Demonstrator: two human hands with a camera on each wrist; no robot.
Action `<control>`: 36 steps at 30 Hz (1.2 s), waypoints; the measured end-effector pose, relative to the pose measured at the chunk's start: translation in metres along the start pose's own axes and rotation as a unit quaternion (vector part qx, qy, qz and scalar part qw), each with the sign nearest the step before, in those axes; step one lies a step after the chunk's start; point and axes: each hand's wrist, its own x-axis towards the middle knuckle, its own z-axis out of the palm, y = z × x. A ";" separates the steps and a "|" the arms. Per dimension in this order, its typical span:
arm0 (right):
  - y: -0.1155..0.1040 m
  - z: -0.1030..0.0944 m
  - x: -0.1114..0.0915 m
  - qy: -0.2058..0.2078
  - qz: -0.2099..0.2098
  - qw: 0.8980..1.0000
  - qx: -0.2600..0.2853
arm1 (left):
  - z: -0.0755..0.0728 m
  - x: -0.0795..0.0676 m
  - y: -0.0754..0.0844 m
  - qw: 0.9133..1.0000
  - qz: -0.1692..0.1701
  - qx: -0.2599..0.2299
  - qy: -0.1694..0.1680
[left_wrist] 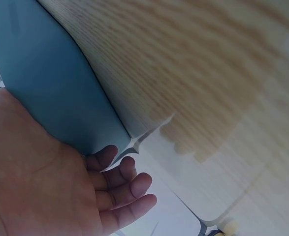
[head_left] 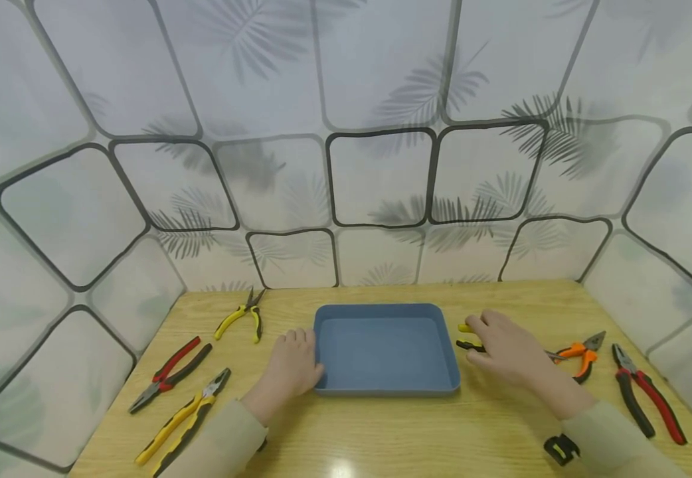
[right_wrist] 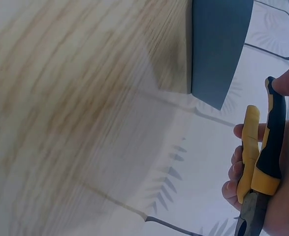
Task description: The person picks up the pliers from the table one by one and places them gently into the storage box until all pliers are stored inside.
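A shallow blue-grey tray (head_left: 385,352) lies on the wooden table. At its left side my left hand (head_left: 292,362) holds the wall, the thumb over the rim and the palm outside. In the left wrist view the fingers (left_wrist: 129,189) curl loosely beside the tray's corner, and the thumb is hidden behind the wall. My right hand (head_left: 507,348), just right of the tray, grips pliers (right_wrist: 265,152) with yellow and black handles. The handles point toward the tray; their metal head lies beyond the palm, near orange-handled pliers (head_left: 582,352).
To the left lie yellow-handled long-nose pliers (head_left: 241,317), red-and-black pliers (head_left: 169,377) and yellow-and-black pliers (head_left: 187,418). Another red-and-black pair (head_left: 645,392) sits at the far right. A patterned white wall covering (head_left: 376,255) rises behind the table and along both sides.
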 end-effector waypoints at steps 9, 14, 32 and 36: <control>-0.008 0.006 0.012 0.001 -0.012 1.000 0.006 | -0.001 -0.001 -0.001 1.000 0.000 -0.002 -0.003; -0.013 0.008 0.016 0.000 -0.015 1.000 0.004 | 0.002 0.000 -0.002 1.000 0.002 0.009 -0.012; -0.029 0.014 0.035 -0.007 -0.020 1.000 0.004 | 0.007 -0.001 -0.003 1.000 0.003 0.012 -0.003; -0.032 0.013 0.041 0.000 -0.031 1.000 0.003 | 0.008 0.000 -0.004 1.000 0.004 0.016 0.001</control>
